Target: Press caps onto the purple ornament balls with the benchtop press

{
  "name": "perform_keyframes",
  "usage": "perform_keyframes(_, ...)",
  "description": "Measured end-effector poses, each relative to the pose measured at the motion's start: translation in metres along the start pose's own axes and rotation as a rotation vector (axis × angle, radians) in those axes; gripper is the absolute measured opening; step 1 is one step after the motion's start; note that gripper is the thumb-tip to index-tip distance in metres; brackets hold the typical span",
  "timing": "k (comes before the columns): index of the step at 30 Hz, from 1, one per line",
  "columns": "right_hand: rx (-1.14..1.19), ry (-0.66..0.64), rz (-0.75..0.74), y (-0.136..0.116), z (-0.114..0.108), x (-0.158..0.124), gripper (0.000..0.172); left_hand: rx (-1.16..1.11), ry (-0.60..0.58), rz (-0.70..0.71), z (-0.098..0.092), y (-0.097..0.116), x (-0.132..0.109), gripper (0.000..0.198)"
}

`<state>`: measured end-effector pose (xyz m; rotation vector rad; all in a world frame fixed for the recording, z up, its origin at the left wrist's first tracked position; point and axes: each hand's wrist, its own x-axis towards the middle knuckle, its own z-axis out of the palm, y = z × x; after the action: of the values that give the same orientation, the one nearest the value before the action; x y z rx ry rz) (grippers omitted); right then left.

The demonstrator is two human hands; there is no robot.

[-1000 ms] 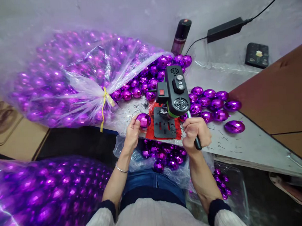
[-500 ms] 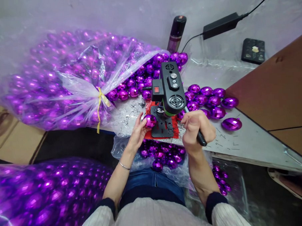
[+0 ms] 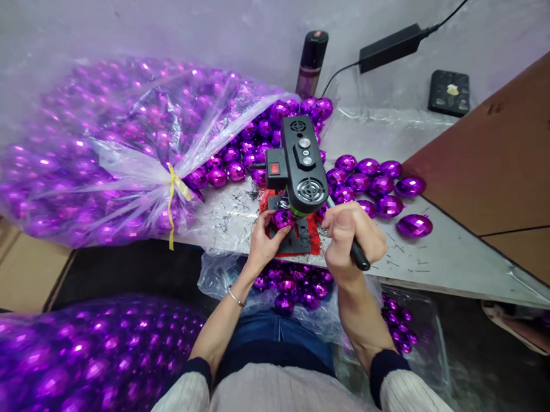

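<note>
Between thumb and fingers, my left hand (image 3: 266, 238) holds a shiny purple faceted ball (image 3: 283, 218) at the head of a black bench press (image 3: 304, 165). Part of that ball is hidden under the press head. My right hand (image 3: 356, 236) is closed around the black-gripped lever (image 3: 360, 256) on the press's right side. The press has a red switch, round buttons and vent grilles on top. Its slotted base plate (image 3: 292, 246) rests on a red cloth (image 3: 316, 240) strewn with short dark bits.
A tied clear bag of purple balls (image 3: 118, 152) lies left on the table (image 3: 445, 259). Loose purple balls (image 3: 381, 185) sit right of the press. Behind are a spray can (image 3: 312, 64), a power adapter (image 3: 389, 48) and a black box (image 3: 449, 93). More balls (image 3: 297, 285) lie in plastic below the edge.
My left hand has moved right, bringing the ball from the side of the press to under its head. My right hand stays on the lever. The view has shifted slightly.
</note>
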<state>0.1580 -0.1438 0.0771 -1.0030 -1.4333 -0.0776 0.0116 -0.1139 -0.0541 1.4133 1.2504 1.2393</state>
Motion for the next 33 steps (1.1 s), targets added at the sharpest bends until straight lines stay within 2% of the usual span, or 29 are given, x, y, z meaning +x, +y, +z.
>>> perform_keyframes(5,-0.005,0.006,-0.02,0.001,0.0,-0.004,0.028,0.254,-0.039,0.137,-0.006,-0.007,0.001,0.062)
perform_keyframes(10,-0.02,-0.02,-0.039,0.002,-0.002,-0.008,0.028,0.35,-0.125,0.304,-0.013,-0.01,-0.003,0.063)
perform_keyframes(12,-0.031,-0.037,-0.04,0.003,-0.004,-0.009,0.027,0.32,-0.132,0.285,-0.012,-0.01,-0.003,0.063)
perform_keyframes(20,-0.029,-0.071,-0.047,0.01,-0.008,-0.021,0.025,-0.007,-0.126,0.067,-0.002,-0.002,0.006,0.065)
perform_keyframes(24,-0.015,-0.069,-0.105,0.022,-0.005,-0.036,0.025,0.01,-0.152,0.079,-0.004,-0.001,0.005,0.061)
perform_keyframes(27,0.016,-0.008,-0.151,0.032,0.002,-0.046,0.028,0.036,-0.166,0.103,-0.005,-0.003,0.003,0.06)
perform_keyframes(30,0.036,0.037,-0.169,0.037,0.007,-0.05,0.03,0.035,-0.173,0.119,-0.005,-0.005,0.003,0.06)
perform_keyframes(33,0.029,0.023,-0.178,0.036,0.006,-0.047,0.03,0.034,-0.17,0.128,-0.004,-0.006,0.003,0.06)
